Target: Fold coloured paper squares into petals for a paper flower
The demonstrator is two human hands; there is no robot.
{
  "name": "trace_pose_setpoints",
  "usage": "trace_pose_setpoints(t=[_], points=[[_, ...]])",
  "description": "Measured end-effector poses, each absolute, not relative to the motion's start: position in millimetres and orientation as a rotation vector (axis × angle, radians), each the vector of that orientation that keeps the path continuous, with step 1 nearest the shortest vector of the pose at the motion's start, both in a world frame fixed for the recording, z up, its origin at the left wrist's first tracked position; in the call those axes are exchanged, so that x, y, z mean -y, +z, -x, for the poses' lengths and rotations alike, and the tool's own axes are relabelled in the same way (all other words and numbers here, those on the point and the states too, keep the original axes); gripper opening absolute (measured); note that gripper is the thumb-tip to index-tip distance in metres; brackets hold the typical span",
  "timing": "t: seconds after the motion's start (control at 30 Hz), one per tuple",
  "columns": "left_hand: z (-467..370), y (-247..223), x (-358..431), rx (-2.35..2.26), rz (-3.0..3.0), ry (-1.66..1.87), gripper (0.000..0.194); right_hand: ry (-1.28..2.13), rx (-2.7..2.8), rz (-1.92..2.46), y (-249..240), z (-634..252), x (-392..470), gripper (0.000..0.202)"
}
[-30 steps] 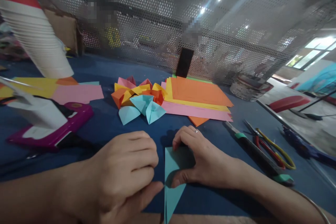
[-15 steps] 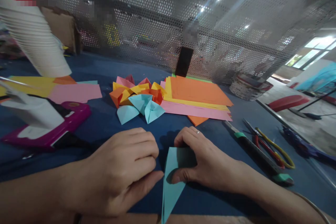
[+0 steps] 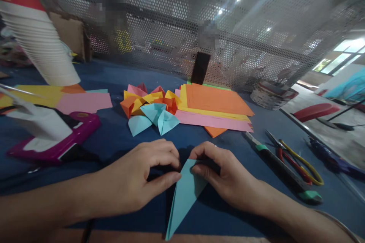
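Note:
A folded sheet of light blue paper (image 3: 184, 193) stands at a slant above the blue table, its narrow tip pointing down toward me. My right hand (image 3: 225, 176) pinches its upper right part between thumb and fingers. At its left edge is my left hand (image 3: 151, 176), with thumb and fingertips drawn together against the fold; the fingertips are partly hidden behind the paper. Just beyond my hands sits a cluster of folded paper pieces (image 3: 152, 106) in blue, orange, yellow and pink.
Stacked coloured paper (image 3: 219, 100) lies behind the hands. To the right are a cutter knife (image 3: 285, 171) and scissors (image 3: 302, 163). A purple power strip (image 3: 82, 127) with a white plug and stacked paper cups (image 3: 45, 41) stand left. A perforated metal screen (image 3: 168, 19) borders the back.
The light blue paper has tilted, its lower tip swinging left. My right hand has shifted its grip toward the upper edge, and my left thumb and fingers have come to the paper's left edge.

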State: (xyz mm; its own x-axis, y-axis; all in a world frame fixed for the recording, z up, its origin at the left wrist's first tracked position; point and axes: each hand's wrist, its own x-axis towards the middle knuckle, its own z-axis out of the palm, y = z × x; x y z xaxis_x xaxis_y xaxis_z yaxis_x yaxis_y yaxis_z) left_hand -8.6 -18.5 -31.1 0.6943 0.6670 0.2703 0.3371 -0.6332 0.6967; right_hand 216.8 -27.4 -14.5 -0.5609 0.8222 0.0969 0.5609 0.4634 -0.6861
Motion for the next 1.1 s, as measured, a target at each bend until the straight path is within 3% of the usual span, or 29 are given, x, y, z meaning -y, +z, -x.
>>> trace_pose_setpoints(t=[0.57, 1.0, 1.1], points=[[1.7, -27.0, 16.1, -0.723, -2.094, 0.732, 0.016, 0.827, 2.165, 1.16, -13.5, -214.7, 30.9, 0.013], [0.1, -32.1, 19.6, -0.898, -2.134, 0.681, 0.013, 0.688, 2.304, 0.996, -15.7, -217.3, 32.7, 0.037], [-1.1, -32.1, 19.0, -0.926, -2.133, 0.671, 0.013, 0.694, 2.323, 0.957, -14.0, -216.8, 32.0, 0.033]])
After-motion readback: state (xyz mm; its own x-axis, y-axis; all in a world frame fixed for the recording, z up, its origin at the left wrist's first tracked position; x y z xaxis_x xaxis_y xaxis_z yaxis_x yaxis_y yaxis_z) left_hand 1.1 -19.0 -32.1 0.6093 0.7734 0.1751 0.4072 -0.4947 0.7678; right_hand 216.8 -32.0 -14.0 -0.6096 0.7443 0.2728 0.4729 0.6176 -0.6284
